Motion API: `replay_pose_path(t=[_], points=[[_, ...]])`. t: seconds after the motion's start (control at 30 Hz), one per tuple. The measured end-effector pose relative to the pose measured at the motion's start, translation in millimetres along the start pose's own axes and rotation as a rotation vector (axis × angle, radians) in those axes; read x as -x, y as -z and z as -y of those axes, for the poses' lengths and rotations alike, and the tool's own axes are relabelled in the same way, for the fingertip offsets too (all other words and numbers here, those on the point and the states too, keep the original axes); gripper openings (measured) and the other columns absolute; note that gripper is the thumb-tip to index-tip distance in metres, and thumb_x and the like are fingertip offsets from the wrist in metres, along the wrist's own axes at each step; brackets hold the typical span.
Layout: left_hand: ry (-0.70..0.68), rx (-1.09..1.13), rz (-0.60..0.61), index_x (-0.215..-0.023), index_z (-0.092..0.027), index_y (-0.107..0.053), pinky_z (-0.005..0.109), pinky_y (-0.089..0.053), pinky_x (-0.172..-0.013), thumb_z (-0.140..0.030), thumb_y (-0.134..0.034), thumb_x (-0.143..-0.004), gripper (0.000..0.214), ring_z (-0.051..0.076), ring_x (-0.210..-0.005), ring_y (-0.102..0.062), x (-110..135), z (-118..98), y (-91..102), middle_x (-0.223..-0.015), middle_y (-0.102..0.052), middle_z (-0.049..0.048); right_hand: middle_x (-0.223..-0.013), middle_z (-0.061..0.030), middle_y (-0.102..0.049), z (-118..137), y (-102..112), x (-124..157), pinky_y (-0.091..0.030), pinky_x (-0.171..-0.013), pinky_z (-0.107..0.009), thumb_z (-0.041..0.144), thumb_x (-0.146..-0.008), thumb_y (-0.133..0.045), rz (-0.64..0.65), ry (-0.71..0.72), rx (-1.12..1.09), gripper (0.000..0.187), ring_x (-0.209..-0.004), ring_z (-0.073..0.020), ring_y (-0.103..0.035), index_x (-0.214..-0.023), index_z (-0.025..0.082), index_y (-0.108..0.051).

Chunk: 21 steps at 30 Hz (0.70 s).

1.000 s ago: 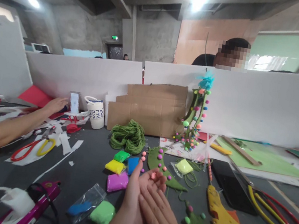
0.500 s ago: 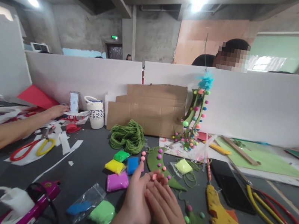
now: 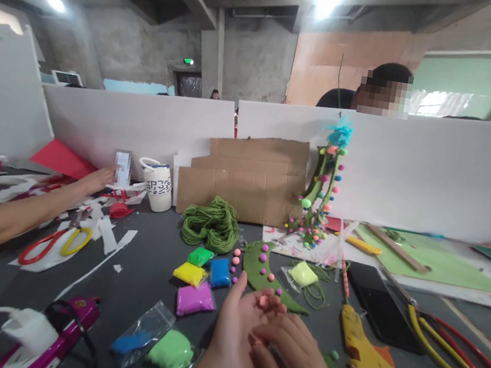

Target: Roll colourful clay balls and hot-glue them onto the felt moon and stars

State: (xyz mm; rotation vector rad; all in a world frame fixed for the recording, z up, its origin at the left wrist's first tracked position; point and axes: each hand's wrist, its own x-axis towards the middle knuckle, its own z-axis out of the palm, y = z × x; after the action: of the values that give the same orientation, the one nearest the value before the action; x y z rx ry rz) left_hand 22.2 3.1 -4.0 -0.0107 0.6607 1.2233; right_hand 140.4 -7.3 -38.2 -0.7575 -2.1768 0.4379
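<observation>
- Pink clay piece (image 3: pixel 263 300) lies in the left hand (image 3: pixel 238 326), which is spread palm upward.
- Right hand (image 3: pixel 299 357) curls over it; whether it pinches something, I cannot tell.

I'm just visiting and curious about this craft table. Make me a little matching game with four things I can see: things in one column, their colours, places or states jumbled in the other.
Things
1. left hand
2. green yarn
3. glue gun
4. green crescent

Descriptions
A. mostly yellow
B. dotted with little balls
C. palm up, a small pink piece on its fingers
D. in front of the cardboard

Pairs: 1-C, 2-D, 3-A, 4-B
</observation>
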Motion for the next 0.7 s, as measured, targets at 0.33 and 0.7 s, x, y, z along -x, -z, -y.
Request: replay_pose_path(t=[0.33,0.7], points=[[-0.146,-0.024,-0.051,-0.083,-0.01,-0.057,0.028,-0.049,-0.067,-0.053,-0.051,-0.083,0.043,0.019,-0.073,-0.06,-8,-11,10.6,-0.076,-0.057,0.0074,-0.085,-0.0024,-0.071,-7,5,3,-0.052,-0.073,-0.024,0.028,-0.082,-0.057,-0.096,-0.417,-0.244,0.011,-0.08,-0.0197,-0.067,-0.086,0.021,-0.065],[-0.168,-0.018,-0.054,-0.082,-0.01,-0.056,0.028,-0.05,-0.068,-0.048,-0.054,-0.082,0.038,0.019,-0.073,-0.06,-5,-13,7.9,-0.077,-0.058,0.0079,-0.076,-0.0012,-0.071,-7,6,1,-0.052,-0.067,-0.023,0.037,-0.08,-0.06,-0.15,-0.486,-0.269,0.017,-0.073,-0.0191,-0.067,-0.078,0.021,-0.067]])
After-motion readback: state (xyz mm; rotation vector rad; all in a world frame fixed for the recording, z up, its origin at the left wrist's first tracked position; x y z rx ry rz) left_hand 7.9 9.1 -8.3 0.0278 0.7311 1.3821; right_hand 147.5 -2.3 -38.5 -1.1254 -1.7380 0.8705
